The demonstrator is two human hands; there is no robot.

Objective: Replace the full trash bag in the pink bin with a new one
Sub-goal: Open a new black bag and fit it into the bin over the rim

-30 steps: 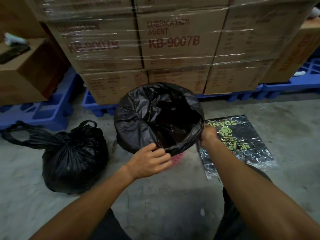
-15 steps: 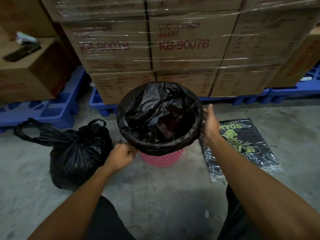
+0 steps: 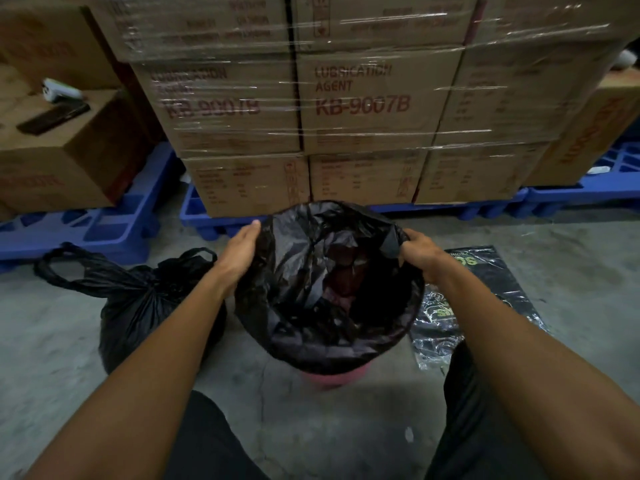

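Both hands held the new bag (image 3: 322,289) draped over the pink bin (image 3: 332,377): left hand (image 3: 239,251) flat against its rim, right hand (image 3: 420,252) apparently pinching it; full bag (image 3: 145,303) sat left on the floor (image 3: 311,427).

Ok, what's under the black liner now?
The pink bin: only its base shows below the black liner, whose folded-over edge covers the rim. Both hands touch the liner's top.

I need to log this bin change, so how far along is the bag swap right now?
Done: the full bag sits tied on the floor left of the pink bin. In hand: the new liner is in the bin, folded over its rim; the left hand presses its left edge, the right hand grips the right edge. Left: evening out the liner.
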